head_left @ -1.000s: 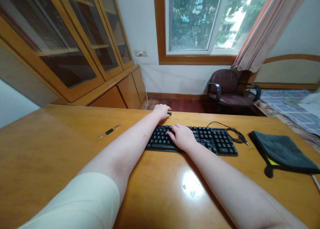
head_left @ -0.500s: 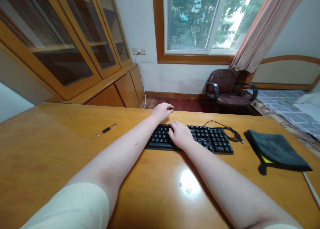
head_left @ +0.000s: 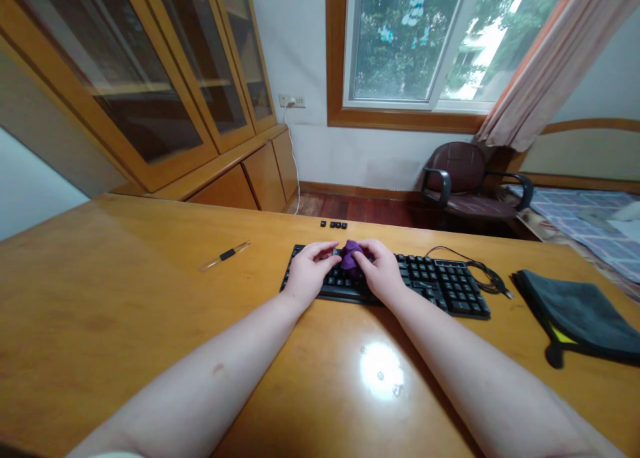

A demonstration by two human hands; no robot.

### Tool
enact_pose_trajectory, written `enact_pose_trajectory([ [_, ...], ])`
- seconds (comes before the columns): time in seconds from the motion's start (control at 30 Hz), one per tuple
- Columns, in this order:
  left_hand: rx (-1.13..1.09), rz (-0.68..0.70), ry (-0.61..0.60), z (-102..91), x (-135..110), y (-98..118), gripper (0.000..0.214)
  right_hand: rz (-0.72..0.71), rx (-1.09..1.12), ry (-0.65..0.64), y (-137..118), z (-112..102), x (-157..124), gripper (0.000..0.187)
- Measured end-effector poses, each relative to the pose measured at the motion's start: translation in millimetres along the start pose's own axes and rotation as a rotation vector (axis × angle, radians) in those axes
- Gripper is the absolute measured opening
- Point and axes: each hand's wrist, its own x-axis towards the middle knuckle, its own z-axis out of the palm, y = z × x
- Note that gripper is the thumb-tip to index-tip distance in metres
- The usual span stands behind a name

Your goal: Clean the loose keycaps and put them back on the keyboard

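Note:
A black keyboard (head_left: 453,288) lies on the wooden desk, its left half partly covered by my hands. Between the thumb and fingers of my right hand (head_left: 384,270) is a soft purple lump (head_left: 351,255), just above the keys; whether it is putty or crumpled cloth I cannot tell. My left hand (head_left: 309,271) is over the keyboard's left end, thumb and fingers a little apart and pointing at the lump. Several small black keycaps (head_left: 339,225) sit in a row near the desk's far edge, beyond the keyboard.
On the desk (head_left: 150,351) at left lies a thin clear tool with a black grip (head_left: 227,253). The keyboard's coiled cable (head_left: 493,281) and a folded dark grey cloth (head_left: 585,311) are at right. Past the desk stand an armchair (head_left: 460,178) and a glass-fronted cabinet (head_left: 215,148).
My left hand has come back from the desk's far edge to the keyboard, uncovering the keycaps. The purple lump now shows in my right hand. The view has shifted slightly left.

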Motion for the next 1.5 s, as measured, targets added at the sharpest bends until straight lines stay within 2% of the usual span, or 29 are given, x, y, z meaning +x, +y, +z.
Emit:
enact_pose_trajectory([
  [0.13,-0.099,-0.045,-0.019,2.7,0,0,0.031,0.205,0.345,0.071,3,7,-1,0.029],
  [0.27,-0.064,0.031,-0.034,2.7,-4,2,0.022,0.268,0.442,-0.012,-2,10,-2,0.024],
  [0.4,0.013,0.168,0.010,0.7,-4,4,0.017,0.206,0.454,-0.143,-6,7,-3,0.026],
  [0.57,-0.126,0.032,0.027,3.1,-4,1,0.020,0.071,0.401,-0.202,-1,3,-3,0.028],
  [0.63,-0.139,0.020,0.043,3.8,-5,1,0.018,0.066,0.403,-0.193,1,2,-3,0.031],
  [0.73,-0.089,0.073,0.052,3.1,-7,4,0.014,0.088,0.408,-0.148,0,3,-4,0.034],
  [0.83,-0.065,0.109,0.040,1.9,-9,8,0.012,0.066,0.370,-0.144,-2,2,-4,0.028],
  [1.1,-0.135,0.039,0.053,5.2,-12,8,0.010,0.030,0.368,-0.116,-5,-2,-2,0.015],
  [1.23,-0.163,0.009,0.080,7.2,-12,6,0.011,0.047,0.358,-0.100,-3,0,-2,0.016],
  [1.37,-0.153,0.035,0.082,6.7,-13,6,0.011,0.037,0.367,-0.142,-5,1,-3,0.022],
  [1.5,-0.132,0.073,0.071,5.4,-14,7,0.009,0.034,0.371,-0.112,-8,-1,-2,0.015],
])
